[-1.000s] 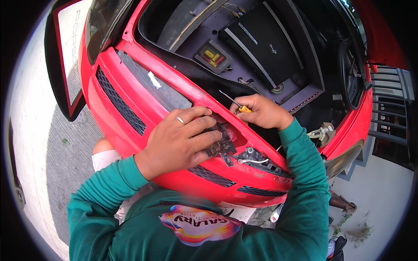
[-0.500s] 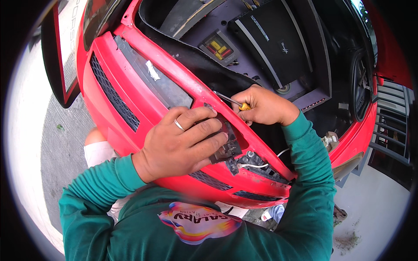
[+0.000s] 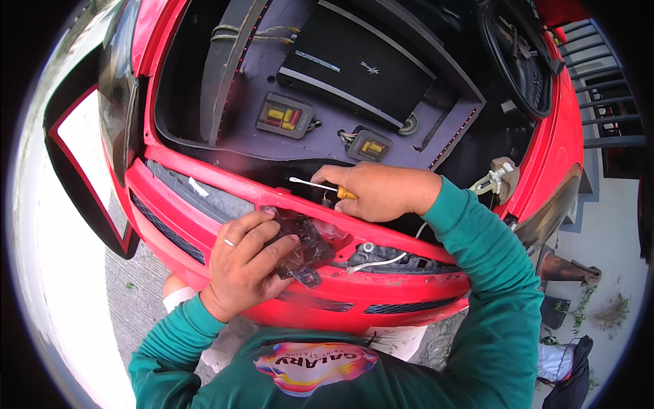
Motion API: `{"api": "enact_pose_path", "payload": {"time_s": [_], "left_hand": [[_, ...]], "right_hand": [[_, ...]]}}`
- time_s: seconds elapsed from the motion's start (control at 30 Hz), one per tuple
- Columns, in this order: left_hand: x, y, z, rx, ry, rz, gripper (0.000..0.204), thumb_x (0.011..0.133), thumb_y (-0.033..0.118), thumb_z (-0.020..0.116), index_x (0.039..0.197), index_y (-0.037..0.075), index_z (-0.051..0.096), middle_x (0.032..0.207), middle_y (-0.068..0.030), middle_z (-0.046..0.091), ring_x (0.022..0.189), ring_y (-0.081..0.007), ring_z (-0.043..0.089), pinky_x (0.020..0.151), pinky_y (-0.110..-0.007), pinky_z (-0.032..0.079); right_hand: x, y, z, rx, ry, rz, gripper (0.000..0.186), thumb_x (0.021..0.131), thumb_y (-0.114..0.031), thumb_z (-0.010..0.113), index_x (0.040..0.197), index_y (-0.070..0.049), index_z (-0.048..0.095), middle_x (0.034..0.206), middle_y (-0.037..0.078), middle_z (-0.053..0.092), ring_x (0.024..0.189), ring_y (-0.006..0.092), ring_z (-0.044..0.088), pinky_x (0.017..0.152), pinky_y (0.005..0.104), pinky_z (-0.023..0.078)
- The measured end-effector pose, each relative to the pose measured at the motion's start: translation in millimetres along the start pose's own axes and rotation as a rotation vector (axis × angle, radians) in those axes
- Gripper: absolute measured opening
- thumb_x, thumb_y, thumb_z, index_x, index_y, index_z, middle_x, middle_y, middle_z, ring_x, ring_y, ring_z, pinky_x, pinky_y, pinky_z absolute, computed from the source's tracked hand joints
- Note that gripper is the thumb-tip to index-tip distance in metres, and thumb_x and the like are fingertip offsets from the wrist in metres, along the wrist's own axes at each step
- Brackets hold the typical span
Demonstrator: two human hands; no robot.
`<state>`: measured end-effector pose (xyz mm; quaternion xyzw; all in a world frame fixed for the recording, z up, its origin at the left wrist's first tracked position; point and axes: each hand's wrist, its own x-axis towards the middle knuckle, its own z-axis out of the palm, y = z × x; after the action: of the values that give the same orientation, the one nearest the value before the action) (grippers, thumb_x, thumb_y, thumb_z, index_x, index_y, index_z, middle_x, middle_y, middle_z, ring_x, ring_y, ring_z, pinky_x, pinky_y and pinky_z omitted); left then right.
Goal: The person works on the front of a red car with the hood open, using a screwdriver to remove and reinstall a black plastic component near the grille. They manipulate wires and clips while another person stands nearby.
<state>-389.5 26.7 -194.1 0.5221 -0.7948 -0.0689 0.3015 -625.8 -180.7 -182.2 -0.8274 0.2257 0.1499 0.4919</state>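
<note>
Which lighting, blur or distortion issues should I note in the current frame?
Head view: sunlit pavement at left is blown out to white, with shaded grey ground beside it; head view: fisheye framing leaves the corners black; head view: part of the lower red bumper looks hazy, while the left hand and screwdriver look reasonably sharp.

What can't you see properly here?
In the head view:
- Screwdriver: part of its handle is covered by the right hand.
- Dark part: its left side is covered by the left hand.
- Green shirt: cut off by the lower edge.
- Black box: its tiniest print is too small to read.
</note>
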Motion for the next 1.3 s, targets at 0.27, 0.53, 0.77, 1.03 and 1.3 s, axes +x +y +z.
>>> {"api": "enact_pose_path", "payload": {"time_s": [0.27,0.53,0.77,1.03,1.3], "left_hand": [[54.9,-1.8,-64.0,-0.244,-0.435,-0.144,0.069,0.074,0.048,0.091,0.124,0.003,0.078,0.116,-0.0157,0.075,0.117,-0.0358,0.071,0.1,-0.052,0.043],[198.3,-39.7,6.7,-0.428,-1.0,-0.174,0.03,0.092,0.006,0.081,0.122,-0.001,0.079,0.104,-0.0207,0.081,0.093,-0.0393,0.081,0.083,-0.042,0.064],[205.0,-31.5,26.4,-0.342,-1.255,-0.123,0.02,0.095,0.009,0.074,0.114,0.005,0.079,0.097,-0.017,0.078,0.088,-0.0409,0.076,0.08,-0.048,0.062],[180.4,-50.3,60.1,-0.638,-1.135,-0.147,0.014,0.097,0.004,0.064,0.104,-0.004,0.074,0.091,-0.0254,0.073,0.085,-0.0456,0.073,0.075,-0.052,0.059],[172.2,-58.4,62.6,-0.585,-1.039,-0.032,0.013,0.099,0.013,0.073,0.106,0.003,0.077,0.088,-0.0219,0.073,0.085,-0.0462,0.071,0.076,-0.052,0.057]], "right_hand": [[-92.1,2.1,-15.3,-0.024,0.374,-0.102,0.021,0.085,-0.002,0.071,0.107,0.0,0.07,0.093,0.019,0.073,0.087,0.0447,0.071,0.074,0.0538,0.056],[-66.1,11.5,-19.4,-0.174,0.421,-0.107,0.007,0.083,-0.009,0.077,0.088,-0.008,0.071,0.085,0.008,0.064,0.08,0.0341,0.069,0.067,0.0476,0.054],[-43.7,23.6,-24.1,-0.209,0.372,-0.201,0.017,0.076,-0.01,0.08,0.084,-0.008,0.065,0.083,0.006,0.059,0.076,0.0317,0.064,0.061,0.0439,0.052],[-25.6,18.4,-21.2,-0.062,0.473,-0.104,0.028,0.075,-0.009,0.081,0.095,-0.007,0.062,0.086,0.012,0.061,0.077,0.0372,0.063,0.063,0.0472,0.051],[-49.5,18.9,-67.6,0.282,0.927,-0.275,0.049,0.098,-0.034,0.079,0.13,0.001,0.066,0.113,0.013,0.068,0.098,0.0233,0.065,0.09,0.0351,0.052]]}}
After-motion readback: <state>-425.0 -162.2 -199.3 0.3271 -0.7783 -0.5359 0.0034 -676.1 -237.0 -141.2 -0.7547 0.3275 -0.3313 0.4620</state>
